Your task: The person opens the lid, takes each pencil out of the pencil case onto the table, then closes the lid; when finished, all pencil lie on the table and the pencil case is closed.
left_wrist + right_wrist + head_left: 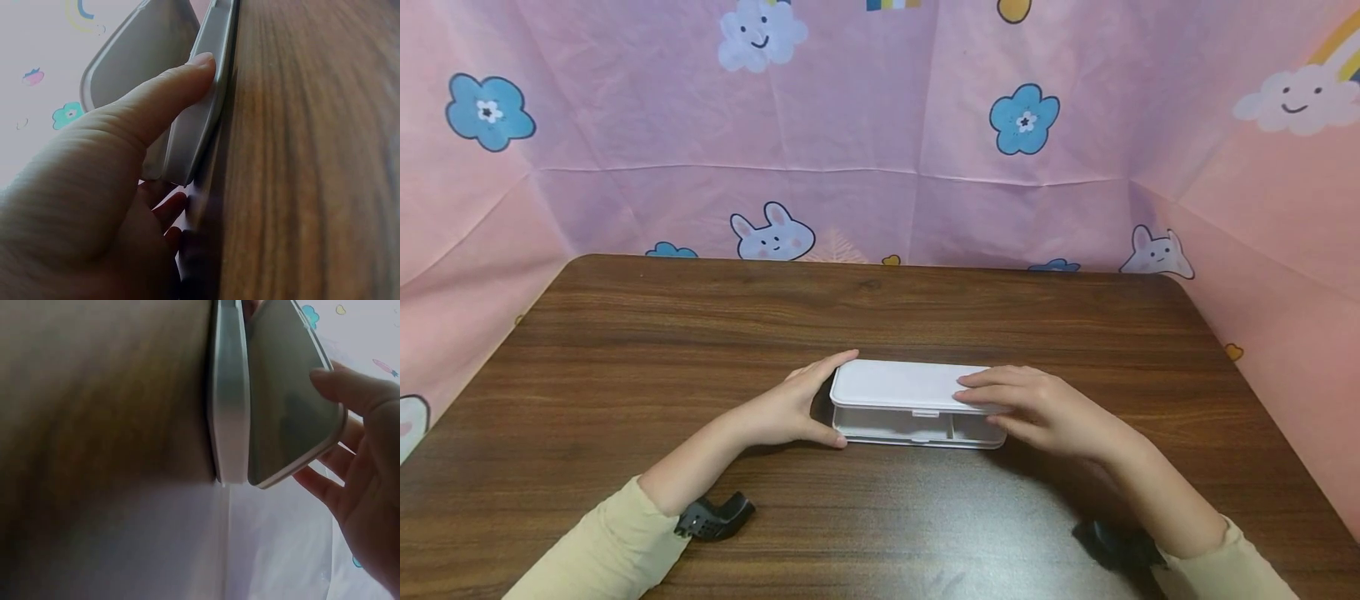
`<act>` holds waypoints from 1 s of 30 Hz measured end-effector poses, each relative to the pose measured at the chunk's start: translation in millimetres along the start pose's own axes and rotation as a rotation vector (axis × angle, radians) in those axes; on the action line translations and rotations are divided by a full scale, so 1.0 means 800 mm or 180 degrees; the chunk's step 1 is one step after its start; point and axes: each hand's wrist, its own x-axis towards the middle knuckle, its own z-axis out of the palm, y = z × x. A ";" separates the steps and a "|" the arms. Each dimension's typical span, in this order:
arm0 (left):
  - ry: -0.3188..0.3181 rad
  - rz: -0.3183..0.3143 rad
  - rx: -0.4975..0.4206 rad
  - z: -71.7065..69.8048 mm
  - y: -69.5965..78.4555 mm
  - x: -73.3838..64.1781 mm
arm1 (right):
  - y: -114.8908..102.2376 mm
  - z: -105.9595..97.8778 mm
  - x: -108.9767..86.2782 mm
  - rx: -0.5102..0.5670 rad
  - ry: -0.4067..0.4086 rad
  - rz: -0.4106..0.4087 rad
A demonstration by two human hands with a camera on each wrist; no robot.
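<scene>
A white pencil case lies on the table with its hinged lid partly raised. Through the front gap a divider shows inside the base. My left hand holds the case's left end, thumb against the front of the base and fingers round toward the back. At the right end my right hand grips the lid, its thumb on the inner face and its other fingers over the outside, as the right wrist view shows. Part of the case's interior is hidden.
The brown wood-grain table carries the case near its middle. Behind it and along both sides hangs a pink patterned cloth. Dark devices are strapped at both wrists.
</scene>
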 end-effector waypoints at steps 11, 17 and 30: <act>0.0034 0.0042 0.0044 -0.001 0.000 0.002 | 0.011 -0.014 0.009 0.0741 -0.0118 0.0144; 0.0037 -0.0009 0.0036 0.000 0.000 0.002 | 0.018 -0.020 0.012 0.1107 -0.0169 0.0294; 0.0098 -0.0038 -0.0171 0.004 0.001 0.001 | 0.043 -0.026 0.018 0.1730 -0.0219 0.0569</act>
